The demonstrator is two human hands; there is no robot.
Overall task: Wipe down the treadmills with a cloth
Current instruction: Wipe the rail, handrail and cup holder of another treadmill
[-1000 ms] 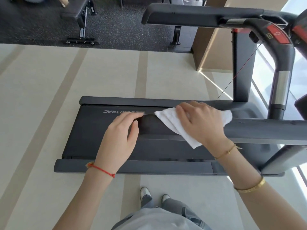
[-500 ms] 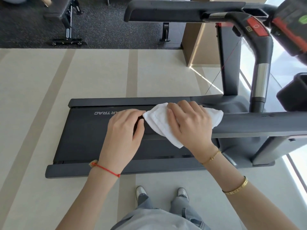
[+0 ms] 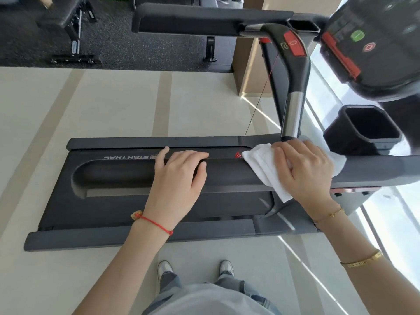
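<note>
A dark grey treadmill (image 3: 109, 210) lies across the view below me, its belt end to the left. Its near handrail (image 3: 229, 171) runs left to right at hand height. A folded white cloth (image 3: 261, 167) is draped over this rail. My right hand (image 3: 304, 169) holds the cloth down on the rail, fingers curled over it, close to the upright post. My left hand (image 3: 179, 180) rests on the bare rail to the left of the cloth, fingers laid across the top, apart from the cloth.
The console (image 3: 375, 42) and a black cup holder (image 3: 363, 130) stand at the right. The far handrail (image 3: 204, 19) crosses the top. A red safety clip (image 3: 238, 155) hangs on a thin cord beside the cloth. A weight bench (image 3: 68, 21) stands at the back left.
My right hand has slid the cloth to the right along the rail, opening a gap from my left hand, which stays on the rail. The view has shifted toward the console.
</note>
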